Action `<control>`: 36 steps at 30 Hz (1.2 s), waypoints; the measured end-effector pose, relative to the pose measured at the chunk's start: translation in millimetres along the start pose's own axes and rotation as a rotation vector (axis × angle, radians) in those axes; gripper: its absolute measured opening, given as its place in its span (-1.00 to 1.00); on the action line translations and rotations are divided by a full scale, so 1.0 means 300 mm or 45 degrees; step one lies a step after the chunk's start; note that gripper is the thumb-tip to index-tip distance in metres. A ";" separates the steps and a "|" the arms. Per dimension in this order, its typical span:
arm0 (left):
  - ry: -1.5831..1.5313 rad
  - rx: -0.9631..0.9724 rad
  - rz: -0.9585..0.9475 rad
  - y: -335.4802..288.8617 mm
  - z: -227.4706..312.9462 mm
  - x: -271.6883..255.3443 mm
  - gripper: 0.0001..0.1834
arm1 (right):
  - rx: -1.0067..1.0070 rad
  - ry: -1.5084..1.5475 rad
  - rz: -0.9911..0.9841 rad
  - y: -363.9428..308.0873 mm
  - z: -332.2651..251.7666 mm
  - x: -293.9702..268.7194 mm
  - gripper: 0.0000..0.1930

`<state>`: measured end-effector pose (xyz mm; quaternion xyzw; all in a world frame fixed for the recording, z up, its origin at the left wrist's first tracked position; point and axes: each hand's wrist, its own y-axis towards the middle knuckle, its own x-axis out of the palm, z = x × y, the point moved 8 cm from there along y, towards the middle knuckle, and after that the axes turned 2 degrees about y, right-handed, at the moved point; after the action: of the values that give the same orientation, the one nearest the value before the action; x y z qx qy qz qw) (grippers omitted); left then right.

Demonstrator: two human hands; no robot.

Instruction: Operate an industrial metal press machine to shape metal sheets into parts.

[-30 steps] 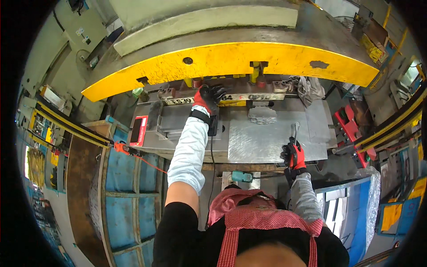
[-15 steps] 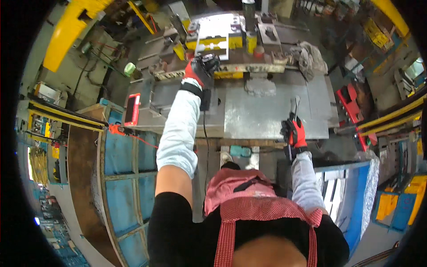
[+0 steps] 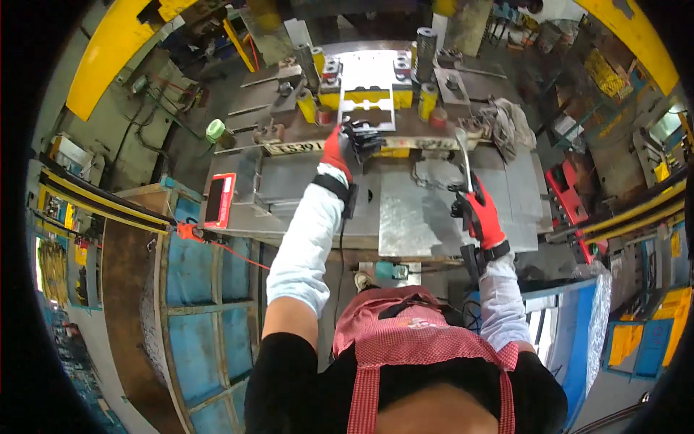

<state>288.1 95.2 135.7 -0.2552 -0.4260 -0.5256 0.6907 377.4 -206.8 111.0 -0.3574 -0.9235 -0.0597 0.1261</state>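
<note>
My left hand [image 3: 350, 150], in a red and black glove, is at the front edge of a press die [image 3: 318, 130]. Its black fingers look stretched to the right, beside the near end of a pale metal strip [image 3: 392, 108] with cut-out openings. I cannot tell whether they touch it. My right hand [image 3: 478, 215], gloved alike, grips a long silver hand tool [image 3: 464, 150] with a widened tip pointing away from me. That tool stands up over the right part of a flat metal sheet [image 3: 416, 220] on the bench.
Yellow and dark guide posts [image 3: 426, 54] rise around the strip. A grey rag [image 3: 510, 123] hangs at the die's right corner. A red-framed dark panel [image 3: 219, 200] lies at the bench's left. Red equipment [image 3: 567, 195] stands right; a blue-panelled rack [image 3: 191, 271] is near left.
The view has shifted. My left fingers have gone from curled to more stretched. My right hand has lifted the tool forward, nearer the die. A pale shape inside the strip's opening no longer shows.
</note>
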 end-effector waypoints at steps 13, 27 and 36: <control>1.515 0.591 0.232 -0.113 0.086 0.006 -0.68 | -0.194 -0.514 -0.553 0.819 -0.183 0.539 -0.81; 1.679 0.142 0.449 -0.890 0.171 -0.125 -0.63 | 0.517 -0.100 0.059 -0.037 0.195 -0.086 -0.53; 2.394 0.697 1.044 -1.554 0.232 0.055 -0.85 | 0.348 -0.284 0.209 -0.014 0.350 -0.293 -0.73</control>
<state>-172.6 -5.5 140.7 0.2938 0.2942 -0.1248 0.9009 417.1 -245.7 -14.2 -0.4154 -0.8991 0.1166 0.0746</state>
